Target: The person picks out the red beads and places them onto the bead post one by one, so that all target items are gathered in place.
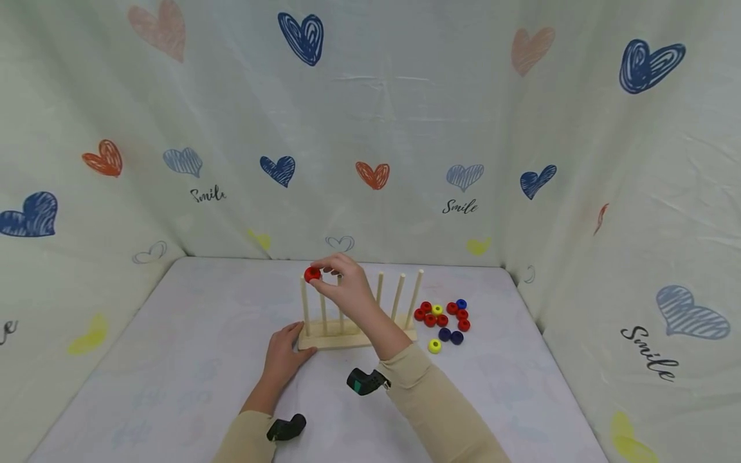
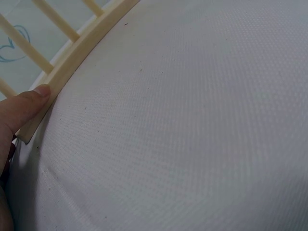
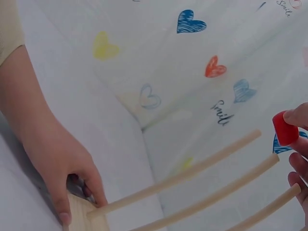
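Between thumb and fingertips, my right hand (image 1: 350,287) pinches a red bead (image 1: 312,274) near the tops of the leftmost pegs. In the right wrist view the red bead (image 3: 286,129) is held just beyond the peg tips, apart from them. The wooden peg rack (image 1: 336,343) has a flat base with a row of upright pegs, partly hidden behind my right hand and forearm. My left hand (image 1: 283,352) grips the left end of its base, with the thumb (image 2: 30,102) along the front edge. No beads show on the visible pegs.
Right of the rack lie several loose beads: red beads (image 1: 430,320), a yellow bead (image 1: 435,346), a blue bead (image 1: 461,303) and dark blue beads (image 1: 457,337). A white cloth covers the table (image 1: 191,360). Heart-printed curtains (image 1: 405,212) enclose its back and sides.
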A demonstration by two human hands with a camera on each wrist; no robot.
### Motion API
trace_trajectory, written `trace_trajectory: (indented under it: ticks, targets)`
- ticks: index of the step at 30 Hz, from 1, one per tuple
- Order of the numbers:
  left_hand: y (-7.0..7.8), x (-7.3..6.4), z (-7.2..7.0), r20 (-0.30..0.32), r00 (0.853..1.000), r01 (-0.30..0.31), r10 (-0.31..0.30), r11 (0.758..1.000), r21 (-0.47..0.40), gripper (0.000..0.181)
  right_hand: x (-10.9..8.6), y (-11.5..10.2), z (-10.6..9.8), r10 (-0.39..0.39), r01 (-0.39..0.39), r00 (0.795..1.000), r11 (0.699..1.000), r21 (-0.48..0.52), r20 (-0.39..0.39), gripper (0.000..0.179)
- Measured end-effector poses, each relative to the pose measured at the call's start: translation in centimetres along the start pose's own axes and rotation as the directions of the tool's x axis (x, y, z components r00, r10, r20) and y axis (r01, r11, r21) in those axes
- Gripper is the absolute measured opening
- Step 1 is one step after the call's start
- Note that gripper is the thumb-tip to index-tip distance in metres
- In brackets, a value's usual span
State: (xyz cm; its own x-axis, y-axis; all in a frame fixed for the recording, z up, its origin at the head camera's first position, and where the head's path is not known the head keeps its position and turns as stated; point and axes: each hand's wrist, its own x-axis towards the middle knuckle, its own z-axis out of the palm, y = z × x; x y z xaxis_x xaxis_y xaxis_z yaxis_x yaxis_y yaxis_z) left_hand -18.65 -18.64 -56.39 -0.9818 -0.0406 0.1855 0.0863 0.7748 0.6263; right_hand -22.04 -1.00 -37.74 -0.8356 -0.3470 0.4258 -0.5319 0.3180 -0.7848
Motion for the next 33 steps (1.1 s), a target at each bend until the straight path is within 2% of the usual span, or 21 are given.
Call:
trace_trajectory:
  ticks: [10,22,33]
  targets:
    - [-0.1,0.2,0.2,-0.001,1.0,0.019,-0.019,1.0,0.016,0.07,0.5,0.1,0.8,0.021,-0.02,1.0,0.998,0.054,-0.008,0.026]
    - [0.0,0.2,0.2,0.019,0.998,0.054,-0.054,0.998,0.011,0.073,0.9,0.1,1.3,0.038,-0.038,0.999,0.999,0.008,-0.004,0.027]
    - [0.1,0.1,0.2,0.026,0.996,0.081,-0.081,0.997,0.007,0.073,1.1,-0.1,1.7,0.087,-0.087,0.996,0.996,-0.011,-0.007,0.028]
